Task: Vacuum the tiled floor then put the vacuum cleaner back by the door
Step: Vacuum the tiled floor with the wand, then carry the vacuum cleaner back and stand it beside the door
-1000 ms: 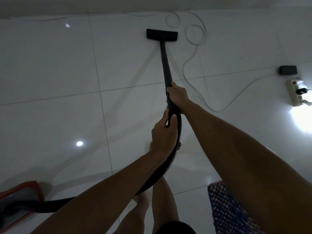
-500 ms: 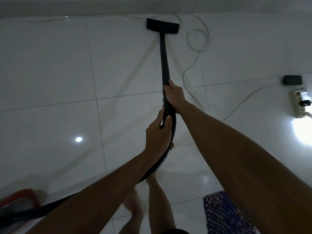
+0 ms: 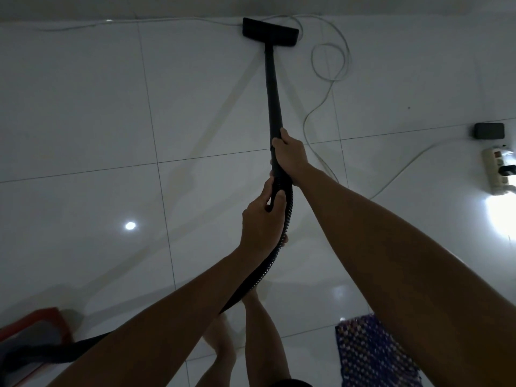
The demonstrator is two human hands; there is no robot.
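Counted on tiled floor [image 3: 83,121]: one vacuum wand [image 3: 272,88], one floor nozzle [image 3: 270,32], one hose [image 3: 262,272], one power strip [image 3: 499,174], one mat [image 3: 371,356], two hands.

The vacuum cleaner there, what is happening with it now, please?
A person is vacuuming the white tiled floor. The right hand grips the black wand, and the left hand holds the handle where the ribbed hose begins. The floor nozzle sits at the far wall, beside a loose white cable.

A home room — tiled floor [image 3: 83,107], woven mat [image 3: 371,353], power strip [image 3: 498,174].
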